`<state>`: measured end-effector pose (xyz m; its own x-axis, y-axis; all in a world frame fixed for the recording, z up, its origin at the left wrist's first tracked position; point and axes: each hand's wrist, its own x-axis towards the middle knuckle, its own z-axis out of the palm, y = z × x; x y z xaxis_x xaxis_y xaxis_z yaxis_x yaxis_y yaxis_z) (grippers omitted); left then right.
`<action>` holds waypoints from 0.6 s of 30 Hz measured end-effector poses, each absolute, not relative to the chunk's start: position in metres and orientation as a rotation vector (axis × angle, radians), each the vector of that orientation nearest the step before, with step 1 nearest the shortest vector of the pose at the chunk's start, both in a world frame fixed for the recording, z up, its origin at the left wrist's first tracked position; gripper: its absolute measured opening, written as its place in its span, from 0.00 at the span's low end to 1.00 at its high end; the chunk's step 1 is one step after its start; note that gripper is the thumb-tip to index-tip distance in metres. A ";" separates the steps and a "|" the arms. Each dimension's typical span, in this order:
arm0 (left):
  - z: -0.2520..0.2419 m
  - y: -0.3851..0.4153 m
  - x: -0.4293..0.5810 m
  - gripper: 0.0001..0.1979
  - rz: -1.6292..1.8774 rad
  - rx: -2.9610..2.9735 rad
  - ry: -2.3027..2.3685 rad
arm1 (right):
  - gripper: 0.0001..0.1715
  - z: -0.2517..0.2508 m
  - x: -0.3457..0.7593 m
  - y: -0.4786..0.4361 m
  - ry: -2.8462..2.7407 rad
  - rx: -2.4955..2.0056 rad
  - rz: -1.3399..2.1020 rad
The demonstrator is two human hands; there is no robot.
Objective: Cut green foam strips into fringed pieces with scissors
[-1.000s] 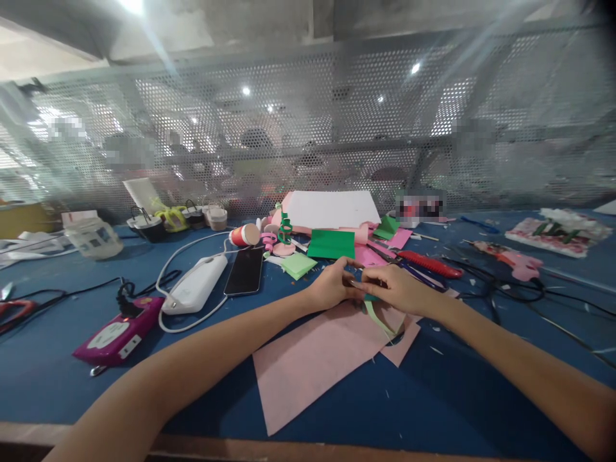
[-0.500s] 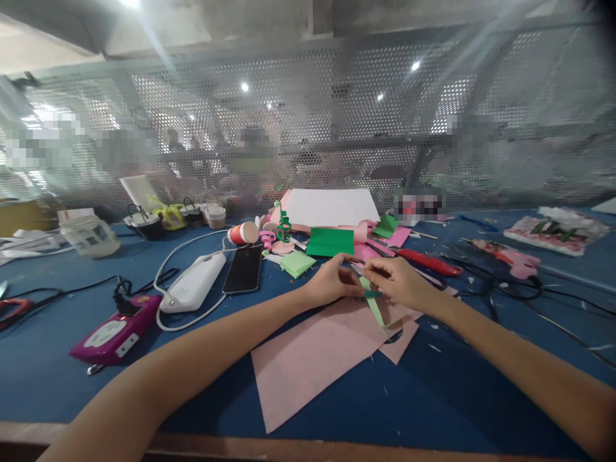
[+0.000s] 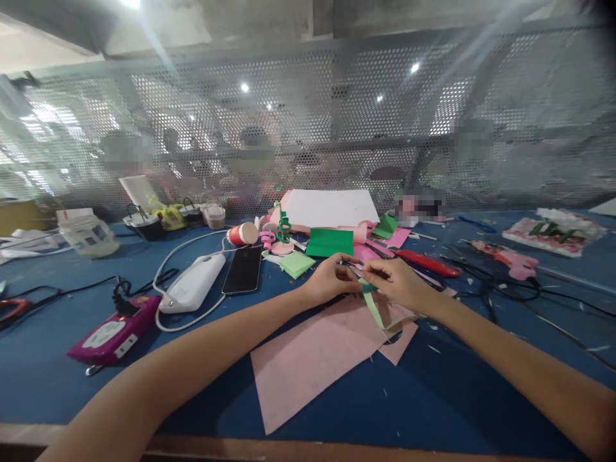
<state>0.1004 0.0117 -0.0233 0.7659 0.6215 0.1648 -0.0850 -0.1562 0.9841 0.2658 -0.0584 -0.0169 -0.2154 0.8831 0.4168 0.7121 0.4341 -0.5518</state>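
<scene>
So we've got one pink felt-like sheet (image 3: pixel 308 366) on the near side of the grip, spreading toward us and off to the left, plus one smaller pink piece (image 3: pixel 400 347) just right of it. Above them, our left hand (image 3: pixel 328 282) and right hand (image 3: pixel 395 283) nearly meet. Right thumb and finger are pinching one pale green strip (image 3: pixel 373 310), which hangs below the grip over the pink. The left fingers are curled in close, but we can't tell whether they've got hold of anything; the fingers hide the strip's top end.

Crowding the far side of the grip: one dark green sheet (image 3: pixel 330 242), a pale green stack (image 3: pixel 297 264) to its left, and one red-handled tool (image 3: pixel 428 263) right behind our right hand. Left of the grip there's one phone (image 3: pixel 242 270), one white power brick (image 3: pixel 195 282) and one purple power strip (image 3: pixel 113 330) with one black plug in it. Well off to the right sits one pink glue gun (image 3: pixel 516 263).

Containers are all beyond the grip to the left: one red-and-tan cup (image 3: pixel 242 233) on its side, three little pots (image 3: pixel 215 217), and one clear plastic jar (image 3: pixel 91 236). Can't make out what's inside any of them.
</scene>
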 end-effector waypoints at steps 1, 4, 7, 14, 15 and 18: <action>-0.023 0.012 0.100 0.29 0.654 1.619 0.439 | 0.18 -0.017 0.266 -0.058 -1.993 -1.344 0.320; -0.025 0.014 0.101 0.27 0.649 1.637 0.443 | 0.19 -0.017 0.265 -0.059 -1.994 -1.349 0.351; -0.028 0.016 0.101 0.26 0.630 1.658 0.439 | 0.18 -0.017 0.265 -0.059 -2.018 -1.341 0.393; -0.029 0.018 0.101 0.27 0.604 1.646 0.407 | 0.17 -0.015 0.266 -0.059 -2.072 -1.316 0.419; -0.028 0.018 0.101 0.27 0.607 1.646 0.408 | 0.17 -0.015 0.266 -0.059 -2.068 -1.315 0.406; -0.028 0.017 0.101 0.27 0.613 1.640 0.411 | 0.17 -0.016 0.267 -0.058 -2.068 -1.304 0.382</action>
<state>0.1010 0.0172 -0.0277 0.7934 0.5876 0.1588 -0.0768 -0.1622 0.9838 0.2668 -0.0584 -0.0158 -0.2897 0.8819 0.3718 0.6911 0.4615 -0.5562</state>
